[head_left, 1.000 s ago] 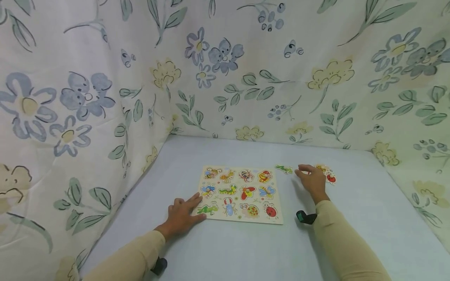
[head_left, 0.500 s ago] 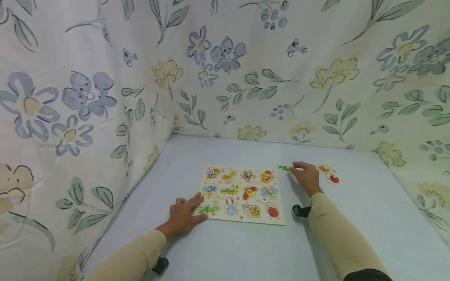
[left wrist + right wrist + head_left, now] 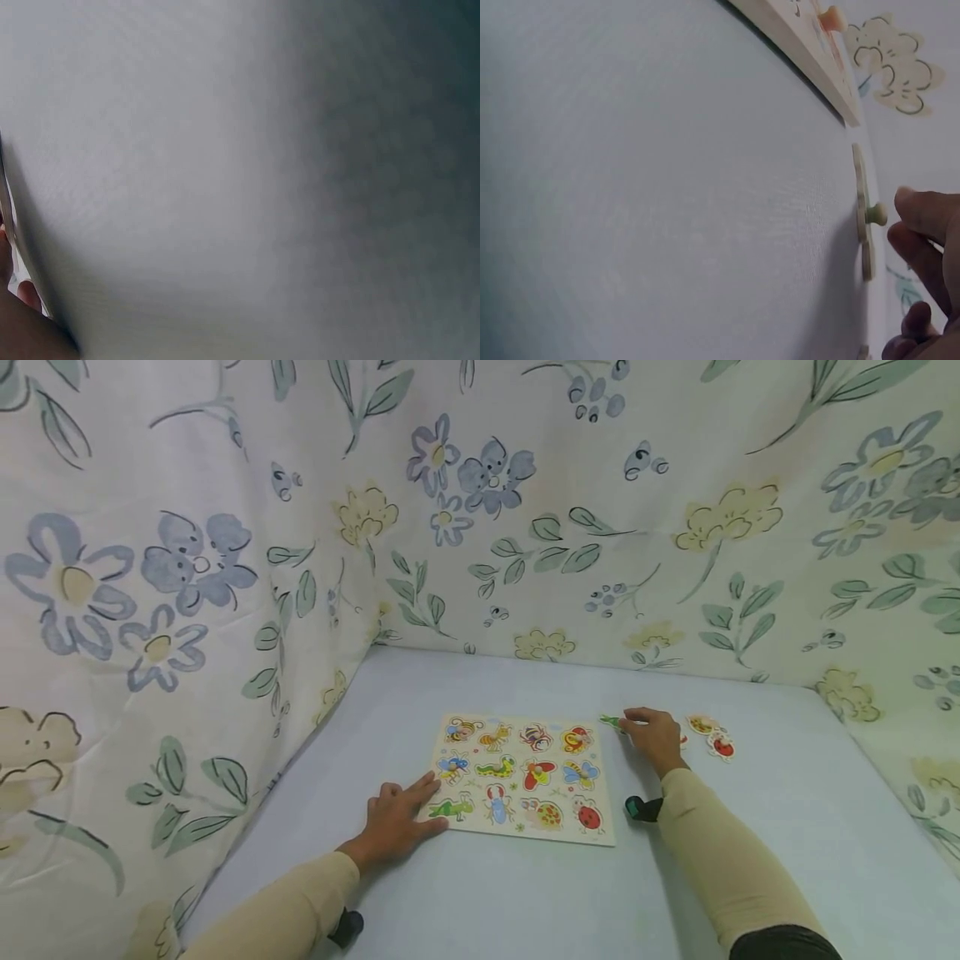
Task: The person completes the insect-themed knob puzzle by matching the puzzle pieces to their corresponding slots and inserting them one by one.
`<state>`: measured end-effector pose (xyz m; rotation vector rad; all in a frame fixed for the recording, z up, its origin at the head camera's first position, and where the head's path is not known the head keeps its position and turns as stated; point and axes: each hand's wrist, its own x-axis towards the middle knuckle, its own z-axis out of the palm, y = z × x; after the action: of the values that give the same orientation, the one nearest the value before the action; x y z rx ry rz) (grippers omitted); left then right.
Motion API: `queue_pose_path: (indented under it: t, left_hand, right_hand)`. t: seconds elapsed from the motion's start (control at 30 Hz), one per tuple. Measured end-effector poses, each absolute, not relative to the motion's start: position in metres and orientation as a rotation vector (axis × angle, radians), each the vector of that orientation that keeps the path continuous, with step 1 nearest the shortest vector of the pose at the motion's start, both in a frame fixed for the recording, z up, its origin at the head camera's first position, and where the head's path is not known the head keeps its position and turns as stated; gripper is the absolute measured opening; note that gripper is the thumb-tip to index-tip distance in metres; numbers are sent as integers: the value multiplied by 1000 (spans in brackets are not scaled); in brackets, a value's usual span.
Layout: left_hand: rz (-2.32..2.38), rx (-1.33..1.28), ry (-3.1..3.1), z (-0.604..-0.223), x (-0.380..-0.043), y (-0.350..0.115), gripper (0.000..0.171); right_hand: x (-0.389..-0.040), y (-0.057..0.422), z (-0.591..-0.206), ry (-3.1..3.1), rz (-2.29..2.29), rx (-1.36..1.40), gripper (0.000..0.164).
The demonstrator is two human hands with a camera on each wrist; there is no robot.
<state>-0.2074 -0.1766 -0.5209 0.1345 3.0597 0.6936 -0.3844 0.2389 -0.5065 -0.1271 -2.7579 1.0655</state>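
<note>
A wooden insect puzzle board (image 3: 551, 836) lies flat on the table. My left hand (image 3: 397, 822) rests at its lower left corner, fingers spread on the edge beside a green grasshopper picture (image 3: 452, 808). To the right of the board's top corner lies a loose green insect piece (image 3: 610, 721), partly hidden by my right hand (image 3: 654, 737). In the right wrist view, that piece stands out by its small knob (image 3: 877, 214). The thumb and fingertips (image 3: 906, 196) are close to the knob, with a narrow gap between them. The left wrist view shows only a bit of hand (image 3: 30, 330).
Right of my right hand lie a ladybug piece (image 3: 722, 745) and a yellowish spotted piece (image 3: 702, 724). Another reddish piece (image 3: 683, 741) is mostly hidden behind the hand. Floral cloth (image 3: 570, 593) hangs round the table (image 3: 525, 910) at the back and sides.
My right hand has moved left, from near the ladybug and spotted pieces to over the green insect piece. My left hand stays on the board's corner. The head view has shifted slightly.
</note>
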Motion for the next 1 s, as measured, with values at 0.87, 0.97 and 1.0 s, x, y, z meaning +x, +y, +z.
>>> queue_pose_path:
  t: [0.87, 0.97, 1.0]
  left_hand:
    - [706, 143, 3048, -521, -208, -175, 76]
    - [693, 139, 3054, -520, -207, -176, 75]
    - [687, 138, 3055, -520, -207, -176, 75]
  right_hand:
    - [-382, 234, -506, -2680, 1056, -150, 21]
    - [-380, 233, -502, -2652, 1092, -157, 22]
    - [-378, 233, -501, -2645, 1103, -158, 23]
